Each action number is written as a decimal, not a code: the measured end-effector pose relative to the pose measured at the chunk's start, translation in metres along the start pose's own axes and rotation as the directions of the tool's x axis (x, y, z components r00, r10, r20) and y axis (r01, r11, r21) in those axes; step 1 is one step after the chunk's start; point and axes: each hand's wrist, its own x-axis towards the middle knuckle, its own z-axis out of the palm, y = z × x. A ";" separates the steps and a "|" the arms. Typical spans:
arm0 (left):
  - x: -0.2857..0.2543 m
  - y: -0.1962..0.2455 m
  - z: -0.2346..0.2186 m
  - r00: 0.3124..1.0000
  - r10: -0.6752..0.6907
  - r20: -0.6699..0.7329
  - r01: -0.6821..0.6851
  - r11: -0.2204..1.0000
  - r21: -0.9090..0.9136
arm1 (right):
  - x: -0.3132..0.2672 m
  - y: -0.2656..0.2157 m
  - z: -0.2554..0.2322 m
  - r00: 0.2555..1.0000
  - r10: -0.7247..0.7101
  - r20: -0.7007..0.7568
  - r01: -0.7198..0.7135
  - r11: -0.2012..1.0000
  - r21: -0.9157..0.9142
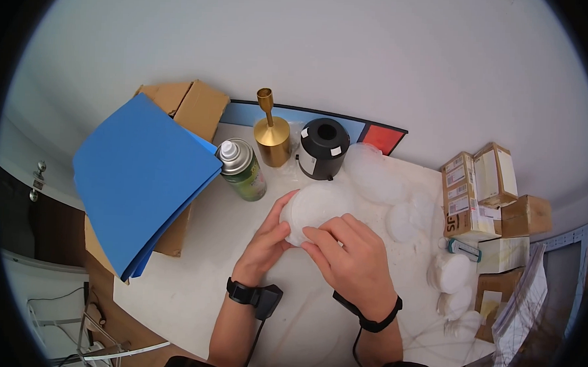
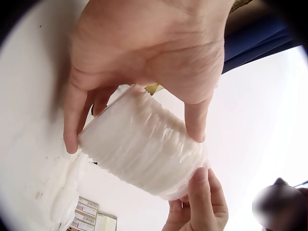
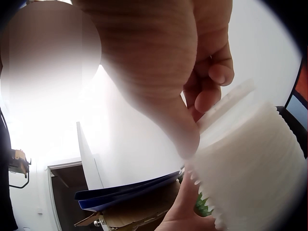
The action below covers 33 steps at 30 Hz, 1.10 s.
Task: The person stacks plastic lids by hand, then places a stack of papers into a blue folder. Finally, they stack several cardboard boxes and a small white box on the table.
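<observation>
Blue sheets (image 1: 143,177) lie on a cardboard box (image 1: 204,109) at the left edge of the table (image 1: 170,303). Toward the far edge, a green spray can (image 1: 248,183) with a white nozzle stands just beside the box, then a gold candlestick (image 1: 273,143) and a black cylinder (image 1: 321,160) with white patches. Behind them a black-rimmed blue and red panel (image 1: 384,139) runs along the far edge. Labelled cartons (image 1: 459,194) cluster by the right edge, near a teal tube (image 1: 465,250).
</observation>
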 end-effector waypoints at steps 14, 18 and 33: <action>-0.004 0.008 0.010 1.000 -0.004 -0.020 0.003 1.000 -0.013 | -0.003 0.002 -0.005 0.982 0.120 0.147 -0.154 0.956 0.249; 0.000 0.005 0.009 1.000 0.008 0.018 -0.008 1.000 -0.017 | 0.001 0.003 0.000 0.970 0.167 -0.179 -0.152 0.984 0.096; -0.008 -0.006 -0.003 0.994 -0.097 0.051 0.101 0.992 -0.079 | 0.001 0.020 -0.001 0.973 0.167 -0.158 -0.125 0.961 0.245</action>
